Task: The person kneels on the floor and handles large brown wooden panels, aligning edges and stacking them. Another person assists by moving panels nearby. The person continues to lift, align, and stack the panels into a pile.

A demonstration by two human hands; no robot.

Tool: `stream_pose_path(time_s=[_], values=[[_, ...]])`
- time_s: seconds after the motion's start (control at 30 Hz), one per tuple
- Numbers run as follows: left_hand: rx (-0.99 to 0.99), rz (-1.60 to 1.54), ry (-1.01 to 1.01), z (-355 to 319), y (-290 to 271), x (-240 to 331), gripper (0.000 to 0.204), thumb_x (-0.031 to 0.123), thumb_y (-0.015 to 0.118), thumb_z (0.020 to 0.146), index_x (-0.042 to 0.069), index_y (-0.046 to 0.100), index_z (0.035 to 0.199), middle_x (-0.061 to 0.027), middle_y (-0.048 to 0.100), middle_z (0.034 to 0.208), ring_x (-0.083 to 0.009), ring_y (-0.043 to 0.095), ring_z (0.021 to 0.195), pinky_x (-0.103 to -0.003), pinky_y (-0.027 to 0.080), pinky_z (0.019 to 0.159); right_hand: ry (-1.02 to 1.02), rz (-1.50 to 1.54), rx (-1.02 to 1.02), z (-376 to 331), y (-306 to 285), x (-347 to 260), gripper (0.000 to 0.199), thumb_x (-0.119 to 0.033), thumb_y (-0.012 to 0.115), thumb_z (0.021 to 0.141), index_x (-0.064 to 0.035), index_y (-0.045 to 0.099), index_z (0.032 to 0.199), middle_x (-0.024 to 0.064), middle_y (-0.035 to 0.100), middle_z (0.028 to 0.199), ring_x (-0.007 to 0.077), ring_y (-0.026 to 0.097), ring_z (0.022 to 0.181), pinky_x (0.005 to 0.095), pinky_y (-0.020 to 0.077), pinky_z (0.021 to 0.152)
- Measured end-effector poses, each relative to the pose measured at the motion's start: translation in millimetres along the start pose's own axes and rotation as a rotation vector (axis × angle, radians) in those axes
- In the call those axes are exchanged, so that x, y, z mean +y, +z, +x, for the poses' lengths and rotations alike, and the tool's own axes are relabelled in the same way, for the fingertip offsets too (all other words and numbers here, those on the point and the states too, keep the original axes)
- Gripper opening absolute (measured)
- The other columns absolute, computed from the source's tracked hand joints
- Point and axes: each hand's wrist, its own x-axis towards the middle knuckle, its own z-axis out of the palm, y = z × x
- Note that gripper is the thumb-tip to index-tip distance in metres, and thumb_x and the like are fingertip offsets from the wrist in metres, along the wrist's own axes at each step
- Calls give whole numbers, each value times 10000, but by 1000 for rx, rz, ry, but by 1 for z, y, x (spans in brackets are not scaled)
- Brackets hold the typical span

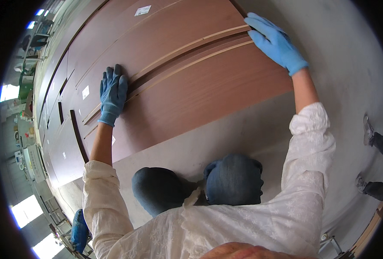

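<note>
Where the view bends toward its left rim, bright windows (25, 210) and a cluttered white bench (32, 162) are seen, too small to be read further. A blue bundle (79, 231) is noted low on the left, beside the white sleeve.

Reddish-brown veneer sheets (66, 146) are laid out on the grey floor (226, 134), overlapping one another and running away toward the upper left. Small white labels (85, 92) are stuck on some of them.

The left hand (113, 93), in a blue glove, is pressed flat on the large brown sheet (208, 90). Its fingers are held straight and close together; nothing is gripped. Just to its right, a thin pale strip (187, 45) is seen running diagonally along a seam between sheets, up toward the right hand.

Two knees in blue denim (200, 183) are seen between the arms, on the floor just off the near edge of the large sheet.

The right hand (275, 43), also gloved in blue, is stretched to the upper right end of the strip, at the sheet's far corner. Its fingers are extended and laid on that end; whether the strip is pinched cannot be told.

At the far right, another person's shoes (367, 129) and dark trouser legs are seen, well apart.
</note>
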Motion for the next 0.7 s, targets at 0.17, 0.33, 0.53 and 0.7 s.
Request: stream_pose_path(time_s=[0.17,0.33,0.53,0.7], values=[[-29,6,12,-1,-3,6,631,453,359,1119,88,392,1632,-280,347,1673,-498,296,1552,-518,232,1284,-53,-237,-154,30,27,15,480,-406,555,1088,-120,616,1469,96,524,1610,317,494,1476,420,404,1225],[2,37,84,-3,-10,35,650,466,407,1106,76,397,1626,-292,371,1654,-496,325,1538,-522,265,1268,58,-176,-151,32,23,25,465,-390,563,1079,-108,636,1442,105,529,1603,340,513,1457,414,427,1211],[6,20,84,-11,-17,56,695,486,463,1083,57,391,1626,-297,357,1660,-501,325,1538,-530,257,1270,111,-197,-143,19,15,20,475,-395,546,1085,-90,630,1440,118,511,1614,338,515,1456,414,430,1207],[-9,24,77,-14,-24,60,721,495,486,1071,44,388,1624,-298,357,1660,-505,325,1538,-526,245,1277,109,-214,-173,13,12,15,465,-376,554,1084,-85,626,1439,122,511,1613,341,518,1453,418,441,1195]])
